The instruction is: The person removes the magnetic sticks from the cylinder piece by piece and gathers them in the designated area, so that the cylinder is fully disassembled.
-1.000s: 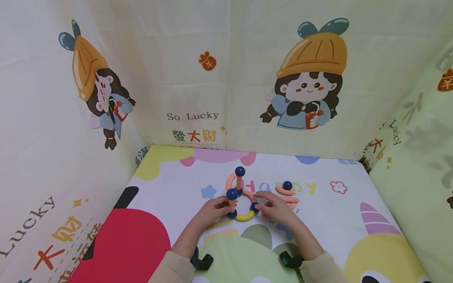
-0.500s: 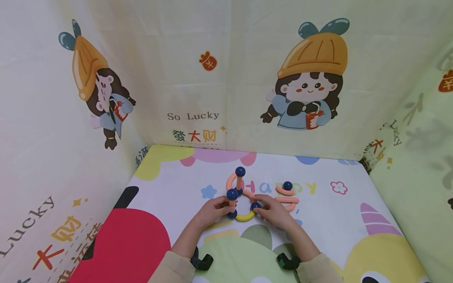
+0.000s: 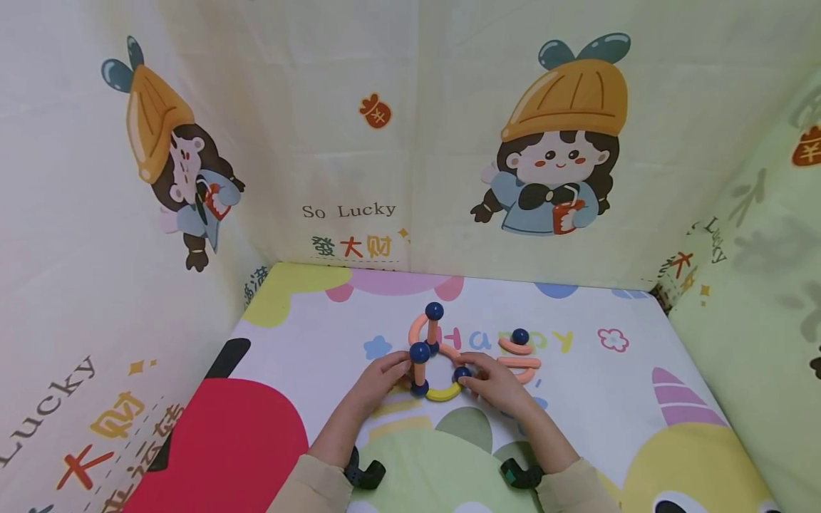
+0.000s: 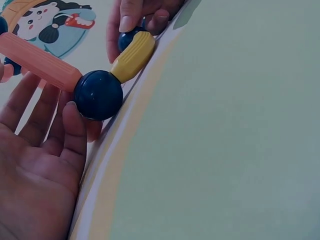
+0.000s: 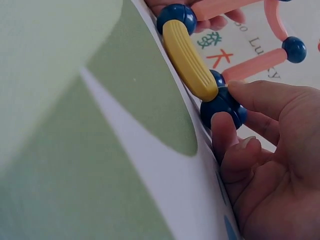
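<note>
A frame of blue balls and coloured rods (image 3: 432, 348) stands on the worktop (image 3: 564, 413), between the person's two hands. Its yellow curved rod (image 3: 444, 393) lies at the near side, joining the near-left ball (image 3: 420, 389) to the right-hand ball (image 3: 462, 374). A pink curved rod (image 3: 451, 352) runs from the right-hand ball towards the back. Two pink rods rise upright, each with a blue ball on top; another curved pink rod (image 3: 416, 328) shows at the back left.

The right hand (image 3: 497, 381) pinches the right-hand ball, its fingers narrow around it. The left hand (image 3: 378, 381) is beside the near-left upright rod (image 3: 420, 372), its fingers loosely spread and fairly straight; in the left wrist view the thumb tip is at the near-left ball, though whether it presses there I cannot tell.

Right of the frame lie loose pieces: a blue ball (image 3: 520, 335) at a curved pink rod (image 3: 516, 346), and nearer, a straight pink rod (image 3: 519, 363) beside another curved one (image 3: 527, 375).

Beige sleeves (image 3: 316, 486) and black wrist cameras (image 3: 365, 475) show at the near edge. Cream cloth (image 3: 442, 107) printed with cartoon figures hangs around the worktop.
</note>
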A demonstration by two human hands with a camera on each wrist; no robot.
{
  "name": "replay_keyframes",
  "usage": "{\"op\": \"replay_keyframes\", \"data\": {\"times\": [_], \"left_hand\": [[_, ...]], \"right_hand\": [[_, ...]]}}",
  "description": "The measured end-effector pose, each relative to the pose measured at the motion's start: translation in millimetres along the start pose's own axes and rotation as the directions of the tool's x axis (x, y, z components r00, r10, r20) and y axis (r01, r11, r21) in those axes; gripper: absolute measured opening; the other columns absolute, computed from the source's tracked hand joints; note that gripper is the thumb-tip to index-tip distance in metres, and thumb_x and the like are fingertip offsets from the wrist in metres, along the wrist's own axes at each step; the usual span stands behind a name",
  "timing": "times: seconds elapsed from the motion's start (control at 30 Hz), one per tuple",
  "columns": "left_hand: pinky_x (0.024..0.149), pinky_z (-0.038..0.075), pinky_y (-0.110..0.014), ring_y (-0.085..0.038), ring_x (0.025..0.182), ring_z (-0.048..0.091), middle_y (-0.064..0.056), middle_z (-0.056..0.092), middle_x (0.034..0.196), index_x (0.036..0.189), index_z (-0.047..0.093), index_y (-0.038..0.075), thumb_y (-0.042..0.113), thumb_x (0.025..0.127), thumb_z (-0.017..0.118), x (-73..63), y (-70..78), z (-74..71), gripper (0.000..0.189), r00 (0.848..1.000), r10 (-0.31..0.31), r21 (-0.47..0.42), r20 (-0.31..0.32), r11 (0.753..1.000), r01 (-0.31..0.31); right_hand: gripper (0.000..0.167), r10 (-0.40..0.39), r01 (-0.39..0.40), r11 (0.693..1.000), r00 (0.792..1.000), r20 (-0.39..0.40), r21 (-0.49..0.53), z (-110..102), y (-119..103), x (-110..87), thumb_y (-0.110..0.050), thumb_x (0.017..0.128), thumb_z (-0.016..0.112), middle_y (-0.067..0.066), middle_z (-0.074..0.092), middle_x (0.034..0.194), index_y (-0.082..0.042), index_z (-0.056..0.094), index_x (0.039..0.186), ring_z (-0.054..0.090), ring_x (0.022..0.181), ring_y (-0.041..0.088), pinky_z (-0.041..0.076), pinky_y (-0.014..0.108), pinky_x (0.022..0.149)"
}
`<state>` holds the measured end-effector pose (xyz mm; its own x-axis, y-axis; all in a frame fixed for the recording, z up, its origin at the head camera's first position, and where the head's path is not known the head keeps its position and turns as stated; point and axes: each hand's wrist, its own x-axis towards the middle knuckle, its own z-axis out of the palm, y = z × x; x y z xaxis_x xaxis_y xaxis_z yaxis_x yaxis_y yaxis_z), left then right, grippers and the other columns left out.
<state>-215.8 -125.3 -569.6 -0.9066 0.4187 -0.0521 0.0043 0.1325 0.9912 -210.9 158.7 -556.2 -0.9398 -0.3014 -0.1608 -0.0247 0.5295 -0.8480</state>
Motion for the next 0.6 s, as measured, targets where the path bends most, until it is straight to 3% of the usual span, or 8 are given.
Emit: {"op": "replay_keyframes", "data": {"times": [0.2, 0.3, 0.47, 0.6], "left_hand": [[0.088, 0.053, -0.034, -0.022, 0.104, 0.064, -0.014, 0.066, 0.117, 0.135, 0.056, 0.005, 0.042, 0.104, 0.045, 3.5, 8.3, -2.1, 0.049, 1.000, 0.018, -0.169, -0.025, 0.985, -0.022], [0.087, 0.053, -0.033, -0.022, 0.108, 0.063, -0.013, 0.064, 0.121, 0.140, 0.050, 0.009, 0.043, 0.104, 0.045, 7.0, 16.4, -7.8, 0.050, 0.999, 0.015, -0.199, -0.042, 0.980, -0.023], [0.082, 0.054, -0.029, -0.020, 0.106, 0.063, -0.014, 0.062, 0.123, 0.148, 0.040, 0.017, 0.043, 0.104, 0.046, 15.6, 33.5, -17.6, 0.052, 0.999, -0.006, -0.164, -0.037, 0.986, 0.000], [0.080, 0.054, -0.029, -0.019, 0.101, 0.064, -0.014, 0.062, 0.119, 0.152, 0.036, 0.023, 0.042, 0.103, 0.048, 21.6, 46.4, -19.9, 0.053, 1.000, -0.014, -0.090, -0.024, 0.996, 0.012]], "right_hand": [[0.042, -0.002, 0.002, 1.000, 1.000, 0.004, 0.012, 0.3, 0.8, -0.6, -0.029, 0.093, 0.069, 0.002, 0.061, 0.126, -0.033, 0.059, 0.134, 0.056, 0.059, 0.019, 0.047, 0.030, 0.050], [0.040, -0.012, 0.012, 1.000, 1.000, -0.002, 0.006, 0.7, 2.1, 0.5, -0.030, 0.093, 0.070, 0.002, 0.060, 0.129, -0.033, 0.060, 0.132, 0.056, 0.062, 0.019, 0.048, 0.030, 0.053], [0.037, -0.040, 0.040, 0.999, 0.999, -0.028, -0.006, 2.1, 4.3, 2.7, -0.029, 0.091, 0.071, 0.002, 0.059, 0.135, -0.031, 0.063, 0.128, 0.057, 0.069, 0.018, 0.051, 0.029, 0.059], [0.038, -0.034, 0.034, 0.999, 0.999, -0.034, -0.007, 2.1, 5.2, 2.8, -0.029, 0.091, 0.071, 0.001, 0.059, 0.134, -0.032, 0.063, 0.129, 0.057, 0.065, 0.018, 0.050, 0.028, 0.057]]}}
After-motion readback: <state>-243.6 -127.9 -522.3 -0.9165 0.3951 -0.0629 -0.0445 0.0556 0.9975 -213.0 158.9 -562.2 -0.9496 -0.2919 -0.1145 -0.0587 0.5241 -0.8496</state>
